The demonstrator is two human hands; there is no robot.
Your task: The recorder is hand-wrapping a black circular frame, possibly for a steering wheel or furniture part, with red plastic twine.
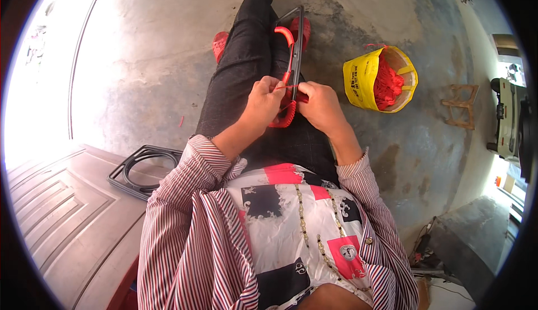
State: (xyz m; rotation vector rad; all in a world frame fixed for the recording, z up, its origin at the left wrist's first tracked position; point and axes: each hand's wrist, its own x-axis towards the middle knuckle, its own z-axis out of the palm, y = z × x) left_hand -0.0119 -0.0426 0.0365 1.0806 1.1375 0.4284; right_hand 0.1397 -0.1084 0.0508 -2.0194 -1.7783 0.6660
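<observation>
— Wrapping thin red cord around the black square plastic frame on the lap — what helps?

— The left hand is pinching the cord, the right hand is gripping the frame. Pulling each loop snug is helping.

— Any room?

— Yes, bare grey concrete floor all around; the yellow bag of red cord is sitting near on the right.

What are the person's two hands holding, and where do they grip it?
Both hands hold a black frame partly wrapped in red cord. The left hand and right hand grip its near end, over the lap, pinching a red strand between them.
</observation>
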